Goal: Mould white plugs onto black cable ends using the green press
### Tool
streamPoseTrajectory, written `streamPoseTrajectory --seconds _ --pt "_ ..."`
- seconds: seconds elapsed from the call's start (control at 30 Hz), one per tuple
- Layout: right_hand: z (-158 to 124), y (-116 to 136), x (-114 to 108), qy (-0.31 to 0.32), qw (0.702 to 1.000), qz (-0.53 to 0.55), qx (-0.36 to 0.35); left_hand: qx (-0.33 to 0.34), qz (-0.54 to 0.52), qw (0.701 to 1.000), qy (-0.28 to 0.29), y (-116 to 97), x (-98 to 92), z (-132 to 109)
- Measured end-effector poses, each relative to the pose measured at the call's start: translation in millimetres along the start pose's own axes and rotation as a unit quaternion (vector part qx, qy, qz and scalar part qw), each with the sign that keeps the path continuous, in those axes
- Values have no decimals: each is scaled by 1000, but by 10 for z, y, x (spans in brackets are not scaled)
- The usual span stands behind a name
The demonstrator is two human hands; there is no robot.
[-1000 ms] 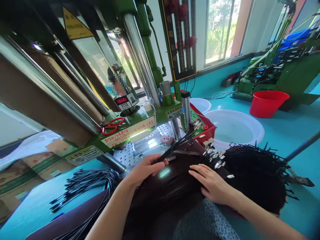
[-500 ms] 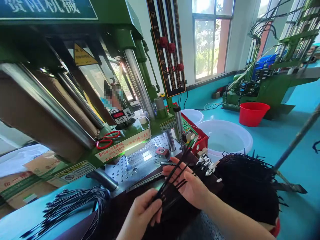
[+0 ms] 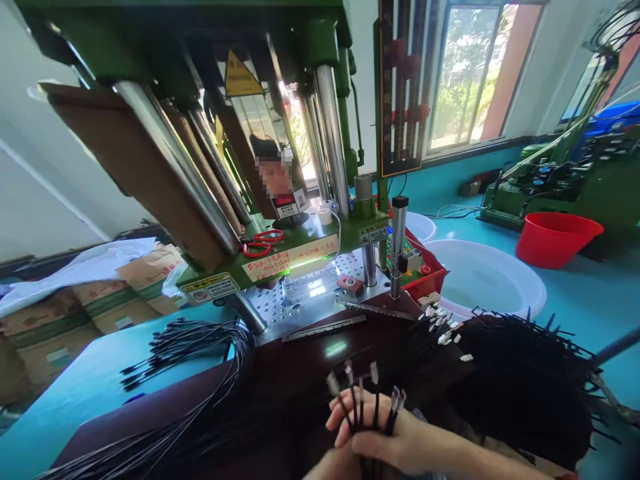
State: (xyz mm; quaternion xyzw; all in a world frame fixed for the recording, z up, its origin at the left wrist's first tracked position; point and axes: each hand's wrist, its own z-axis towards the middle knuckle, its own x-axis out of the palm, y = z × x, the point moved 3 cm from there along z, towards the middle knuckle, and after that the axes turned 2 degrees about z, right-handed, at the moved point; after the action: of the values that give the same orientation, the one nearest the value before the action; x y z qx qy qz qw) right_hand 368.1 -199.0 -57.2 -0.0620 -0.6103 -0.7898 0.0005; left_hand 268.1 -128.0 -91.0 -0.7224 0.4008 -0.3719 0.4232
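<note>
My right hand (image 3: 395,427) is closed around a small bunch of black cables (image 3: 370,407), its thumb across the front. Pale, clear-looking connector ends fan upward above the fingers. Against the lower part of this bunch, at the bottom edge of the view, is my left hand (image 3: 333,465), closed on the cables; its fingers are mostly hidden and blurred. Both hands are over the dark tabletop (image 3: 310,360) in front of the green press (image 3: 315,257). Beyond them, a metal bar (image 3: 325,329) lies along the front of the perforated metal plate (image 3: 270,303).
Long black cables (image 3: 210,333) run over the table at left. White-ended cables (image 3: 440,323) lie at right, by a large dark cable pile (image 3: 525,380). Red scissors (image 3: 263,243) rest on the press. Behind stand a white tub (image 3: 490,267), a red bucket (image 3: 555,240) and cardboard boxes (image 3: 110,307).
My right hand has gone from open beside the cables to closed around them. Both hands and the bunch now appear lower, and the cables point more upright. The camera view has turned left.
</note>
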Motion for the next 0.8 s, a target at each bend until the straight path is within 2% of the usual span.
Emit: streamPoseTrajectory --seconds 0.07,0.13,0.23,0.3,0.37,0.43,0.5,0.57,0.63,0.73,0.8 --pt "4 -122 -39 -19 998 38 36 -4 -50 999 22 73 116 100" --pt "35 -149 -176 -63 988 134 46 -5 -97 994 47 134 237 204" --pt "139 62 -481 -110 972 209 -14 5 -99 992 74 174 374 311" --pt "221 274 -653 -106 984 143 -29 10 -74 994 84 162 426 342" --pt "287 421 -734 -62 998 21 22 4 -70 994 88 120 456 361" --pt "313 477 -740 -8 992 -95 80 3 -96 993 70 44 470 389" --pt "309 478 -711 22 981 -173 90 5 -134 990 40 -42 481 429" --pt "287 454 -673 44 973 -218 64 8 -163 986 18 -109 499 471" --pt "251 424 -635 89 963 -252 40 10 -181 983 20 -138 530 506" --pt "178 398 -595 152 944 -293 29 11 -191 981 30 -106 580 537" --pt "140 395 -584 161 940 -299 20 11 -186 982 23 -57 602 552"
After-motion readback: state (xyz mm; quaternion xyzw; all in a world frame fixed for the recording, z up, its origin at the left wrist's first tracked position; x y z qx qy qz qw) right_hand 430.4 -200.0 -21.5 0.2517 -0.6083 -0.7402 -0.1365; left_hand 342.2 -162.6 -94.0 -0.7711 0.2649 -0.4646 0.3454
